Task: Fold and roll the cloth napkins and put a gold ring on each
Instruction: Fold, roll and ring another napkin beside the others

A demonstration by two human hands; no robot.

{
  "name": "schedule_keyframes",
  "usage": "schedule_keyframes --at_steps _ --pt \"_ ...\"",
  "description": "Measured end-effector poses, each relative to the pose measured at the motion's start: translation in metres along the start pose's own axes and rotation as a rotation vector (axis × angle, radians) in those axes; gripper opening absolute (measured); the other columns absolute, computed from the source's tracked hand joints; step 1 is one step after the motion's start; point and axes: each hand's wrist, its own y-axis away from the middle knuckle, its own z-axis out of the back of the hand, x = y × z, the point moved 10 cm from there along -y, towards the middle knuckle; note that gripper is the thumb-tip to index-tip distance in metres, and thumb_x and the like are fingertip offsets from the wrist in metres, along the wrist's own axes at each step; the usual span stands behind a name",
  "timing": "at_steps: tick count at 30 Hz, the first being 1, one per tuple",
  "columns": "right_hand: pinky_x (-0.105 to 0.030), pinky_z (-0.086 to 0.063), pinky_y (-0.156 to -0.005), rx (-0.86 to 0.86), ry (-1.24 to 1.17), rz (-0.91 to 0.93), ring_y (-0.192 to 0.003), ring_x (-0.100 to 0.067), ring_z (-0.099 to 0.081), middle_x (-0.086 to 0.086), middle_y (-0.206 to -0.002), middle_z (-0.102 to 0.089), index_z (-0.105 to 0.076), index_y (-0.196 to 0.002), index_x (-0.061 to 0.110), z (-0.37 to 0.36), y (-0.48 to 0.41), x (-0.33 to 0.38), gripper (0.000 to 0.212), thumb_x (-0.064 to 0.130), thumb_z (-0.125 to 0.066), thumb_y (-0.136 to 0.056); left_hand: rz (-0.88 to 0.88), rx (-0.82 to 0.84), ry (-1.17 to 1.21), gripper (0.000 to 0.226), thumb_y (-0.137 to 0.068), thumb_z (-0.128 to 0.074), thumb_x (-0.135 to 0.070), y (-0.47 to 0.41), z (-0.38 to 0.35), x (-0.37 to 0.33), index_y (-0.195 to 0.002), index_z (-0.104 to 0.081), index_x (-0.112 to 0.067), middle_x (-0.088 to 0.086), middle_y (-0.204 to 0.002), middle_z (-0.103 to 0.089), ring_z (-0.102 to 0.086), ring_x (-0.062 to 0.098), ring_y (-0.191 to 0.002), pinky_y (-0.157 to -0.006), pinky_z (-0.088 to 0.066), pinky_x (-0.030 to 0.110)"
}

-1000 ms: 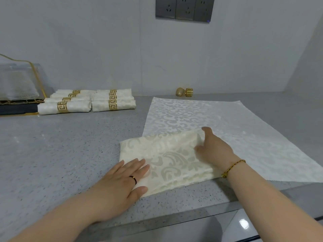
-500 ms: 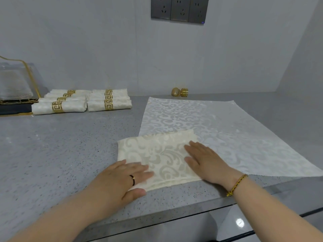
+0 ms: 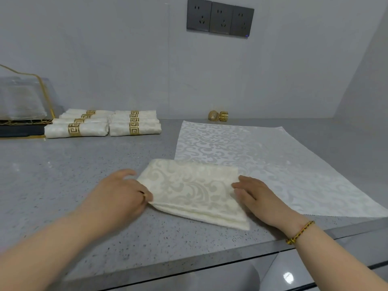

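On the counter [image 3: 63, 175], near its front edge, lies the folded napkin [image 3: 193, 190], cream w/ scroll pattern. L hand [image 3: 117, 194] at its 9 o'clock pinches the left edge, fingers curled under, near corner slightly raised. R hand [image 3: 260, 198] at 3 o'clock rests flat on the right edge, fingers straight & close together. A bigger flat cloth [image 3: 273, 160] spreads at 1-2 o'clock, its corner under the napkin. Ringed rolled napkins [image 3: 100, 124] sit at 10 o'clock by the wall; loose gold rings [image 3: 218, 116] approx. 12-1.
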Motion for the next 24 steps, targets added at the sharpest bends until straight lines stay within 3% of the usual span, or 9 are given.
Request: schedule_keyframes --at_steps 3,5,7,11,14,18,21,22,24 --pt "-0.017 -0.013 -0.107 -0.049 -0.035 0.024 -0.140 -0.011 -0.017 0.003 -0.151 -0.025 -0.031 -0.140 0.020 0.002 0.001 0.002 0.044 0.029 -0.034 -0.098 0.266 0.123 -0.005 0.015 -0.065 -0.079 -0.020 0.012 -0.001 0.054 -0.075 -0.074 -0.029 -0.015 -0.082 -0.072 -0.068 0.016 -0.090 -0.081 -0.053 0.032" --pt "-0.020 -0.016 -0.108 -0.074 -0.013 0.023 -0.139 -0.013 -0.020 0.004 -0.151 -0.023 -0.023 -0.143 0.021 0.003 0.002 0.002 0.049 0.031 -0.036 -0.097 0.423 0.165 -0.034 0.023 -0.089 -0.053 -0.032 0.028 -0.016 0.093 -0.109 -0.063 -0.036 -0.019 -0.118 -0.061 -0.044 0.015 -0.127 -0.101 -0.035 0.022" --pt "-0.020 -0.017 -0.108 -0.070 0.061 0.041 -0.138 -0.013 -0.022 0.005 -0.151 -0.024 -0.019 -0.144 0.022 -0.001 0.003 0.004 0.052 0.034 -0.036 -0.097 0.541 0.237 0.011 0.030 -0.093 -0.040 -0.038 0.040 -0.032 0.118 -0.121 -0.053 -0.039 -0.018 -0.131 -0.052 -0.032 0.015 -0.134 -0.105 -0.028 0.022" --pt "-0.021 -0.016 -0.108 -0.049 0.184 0.056 -0.138 -0.013 -0.021 0.006 -0.150 -0.024 -0.017 -0.144 0.023 -0.007 0.002 0.006 0.062 0.056 -0.024 -0.092 0.472 0.185 0.109 0.041 -0.087 -0.053 -0.036 0.027 -0.030 0.098 -0.128 -0.049 -0.033 -0.015 -0.134 -0.049 -0.040 0.011 -0.128 -0.110 -0.017 0.021" --pt "-0.022 -0.017 -0.109 -0.032 0.204 0.048 -0.137 -0.013 -0.022 0.007 -0.150 -0.026 -0.018 -0.144 0.025 -0.009 0.001 0.004 0.109 0.088 0.003 -0.058 0.091 0.047 0.039 0.051 -0.050 -0.082 -0.046 0.000 -0.007 0.025 -0.099 -0.069 -0.035 -0.019 -0.099 -0.069 -0.065 0.002 -0.090 -0.088 -0.044 0.015" --pt "-0.022 -0.016 -0.109 -0.070 0.211 0.073 -0.138 -0.012 -0.020 0.007 -0.151 -0.023 -0.017 -0.144 0.025 -0.007 0.000 0.007 0.073 0.061 -0.020 -0.081 -0.089 0.007 0.097 0.045 -0.016 -0.087 -0.044 -0.005 -0.005 -0.037 -0.058 -0.070 -0.037 -0.027 -0.063 -0.065 -0.057 -0.007 -0.047 -0.045 -0.043 0.007" --pt "-0.017 -0.012 -0.108 -0.115 0.182 0.165 -0.136 -0.002 -0.015 0.016 -0.146 -0.020 -0.020 -0.143 0.028 -0.002 0.004 0.022 0.099 0.085 -0.015 -0.062 -0.012 0.034 0.202 0.022 -0.041 -0.082 -0.041 0.006 -0.013 -0.038 -0.057 -0.068 -0.035 -0.026 -0.059 -0.063 -0.054 -0.007 -0.043 -0.042 -0.036 0.007" --pt "-0.014 -0.009 -0.107 -0.124 0.145 0.225 -0.132 0.004 -0.012 0.022 -0.142 -0.016 -0.021 -0.141 0.032 -0.002 0.007 0.032 0.107 0.093 -0.009 -0.054 0.082 0.033 0.273 0.008 -0.058 -0.068 -0.042 0.010 -0.012 -0.028 -0.064 -0.066 -0.037 -0.024 -0.060 -0.064 -0.055 -0.007 -0.046 -0.047 -0.037 0.008" --pt "-0.014 -0.006 -0.106 -0.111 0.073 0.356 -0.128 0.011 -0.010 0.025 -0.138 -0.015 -0.024 -0.135 0.040 -0.008 0.010 0.059 0.096 0.092 -0.013 -0.056 0.334 -0.004 0.424 0.023 -0.084 -0.035 -0.044 0.026 -0.008 0.002 -0.083 -0.057 -0.042 -0.018 -0.074 -0.065 -0.057 -0.003 -0.060 -0.057 -0.039 0.010"
